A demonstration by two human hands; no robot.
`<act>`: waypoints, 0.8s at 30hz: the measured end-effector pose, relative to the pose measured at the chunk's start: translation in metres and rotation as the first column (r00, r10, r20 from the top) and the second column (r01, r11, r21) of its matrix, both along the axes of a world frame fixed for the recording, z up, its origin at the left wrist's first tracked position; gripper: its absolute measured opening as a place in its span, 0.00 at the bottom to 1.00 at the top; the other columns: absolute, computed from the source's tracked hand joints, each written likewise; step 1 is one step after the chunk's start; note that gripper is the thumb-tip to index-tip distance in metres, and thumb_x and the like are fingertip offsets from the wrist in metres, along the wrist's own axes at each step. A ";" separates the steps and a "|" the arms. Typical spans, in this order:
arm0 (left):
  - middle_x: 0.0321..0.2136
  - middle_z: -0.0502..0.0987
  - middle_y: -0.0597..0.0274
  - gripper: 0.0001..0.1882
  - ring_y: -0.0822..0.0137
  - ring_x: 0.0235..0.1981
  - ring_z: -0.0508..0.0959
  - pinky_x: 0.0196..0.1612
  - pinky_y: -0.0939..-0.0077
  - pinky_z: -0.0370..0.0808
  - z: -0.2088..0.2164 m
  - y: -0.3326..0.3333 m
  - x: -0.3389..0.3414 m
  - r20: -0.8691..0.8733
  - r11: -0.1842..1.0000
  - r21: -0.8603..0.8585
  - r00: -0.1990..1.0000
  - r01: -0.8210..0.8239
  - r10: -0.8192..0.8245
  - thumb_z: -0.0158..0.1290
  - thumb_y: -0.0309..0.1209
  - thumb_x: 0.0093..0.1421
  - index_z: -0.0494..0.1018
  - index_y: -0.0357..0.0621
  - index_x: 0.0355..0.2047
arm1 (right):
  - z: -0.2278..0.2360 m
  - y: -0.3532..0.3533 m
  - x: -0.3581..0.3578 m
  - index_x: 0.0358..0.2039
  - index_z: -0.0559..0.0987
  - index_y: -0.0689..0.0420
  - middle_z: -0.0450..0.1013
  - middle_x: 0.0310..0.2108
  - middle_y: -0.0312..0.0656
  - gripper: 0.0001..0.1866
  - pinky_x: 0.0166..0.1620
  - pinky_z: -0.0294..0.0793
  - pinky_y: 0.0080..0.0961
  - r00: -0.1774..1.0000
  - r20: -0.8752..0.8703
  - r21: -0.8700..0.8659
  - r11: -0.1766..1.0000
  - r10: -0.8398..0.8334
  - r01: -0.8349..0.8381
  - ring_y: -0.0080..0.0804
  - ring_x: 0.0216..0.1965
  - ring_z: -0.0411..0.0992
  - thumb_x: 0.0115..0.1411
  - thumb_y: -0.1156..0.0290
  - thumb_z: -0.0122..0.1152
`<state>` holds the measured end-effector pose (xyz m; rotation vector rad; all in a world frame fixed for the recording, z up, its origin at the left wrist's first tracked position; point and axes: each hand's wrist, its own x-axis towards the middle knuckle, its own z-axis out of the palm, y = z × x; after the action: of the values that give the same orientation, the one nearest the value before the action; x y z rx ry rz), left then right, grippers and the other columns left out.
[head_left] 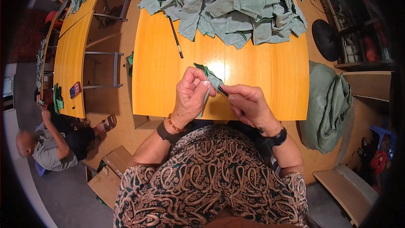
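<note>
Head view: a seated person's left hand [192,95] pinches a small green cloth piece [209,78] above the table [261,80], fingers closed on it; the right hand [249,103], just to its right, grips a thin dark tool [223,91] whose tip points left into the cloth.

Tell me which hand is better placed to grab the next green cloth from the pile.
Probably the left hand. It only pinches the small green cloth piece, while the right hand grips a thin dark tool it would first have to put down. The cloth pile lies straight ahead of both.
</note>
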<state>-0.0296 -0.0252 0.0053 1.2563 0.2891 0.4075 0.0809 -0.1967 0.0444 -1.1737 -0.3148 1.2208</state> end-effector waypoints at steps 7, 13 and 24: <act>0.27 0.73 0.64 0.05 0.77 0.27 0.74 0.32 0.84 0.72 0.008 -0.004 -0.001 -0.050 0.984 0.021 0.983 -0.177 0.178 0.46 0.21 0.67 0.62 0.40 0.40 | -0.020 0.017 -0.019 0.53 0.75 0.61 0.68 0.19 0.30 0.15 0.17 0.57 0.13 0.996 0.064 0.072 0.996 -0.057 0.053 0.12 0.15 0.60 0.67 0.76 0.52; 0.25 0.73 0.64 0.04 0.77 0.24 0.73 0.30 0.84 0.72 0.006 0.018 0.002 -0.077 0.946 0.113 0.946 -0.305 0.314 0.47 0.20 0.65 0.64 0.39 0.39 | 0.019 -0.010 -0.005 0.55 0.75 0.62 0.68 0.16 0.31 0.16 0.15 0.56 0.12 0.995 0.032 -0.193 0.977 0.099 -0.091 0.13 0.13 0.59 0.67 0.76 0.51; 0.30 0.75 0.63 0.04 0.76 0.29 0.75 0.35 0.84 0.74 0.006 0.019 0.001 -0.048 0.975 0.072 0.976 -0.211 0.214 0.48 0.21 0.66 0.66 0.39 0.40 | 0.004 -0.017 -0.008 0.54 0.76 0.60 0.65 0.15 0.31 0.15 0.12 0.49 0.12 0.998 -0.068 -0.073 0.997 -0.001 -0.004 0.12 0.09 0.54 0.68 0.75 0.51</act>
<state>-0.0281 -0.0062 0.0112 1.3084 0.4626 0.5704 0.0728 -0.2138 0.0481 -1.1922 -0.2219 1.2800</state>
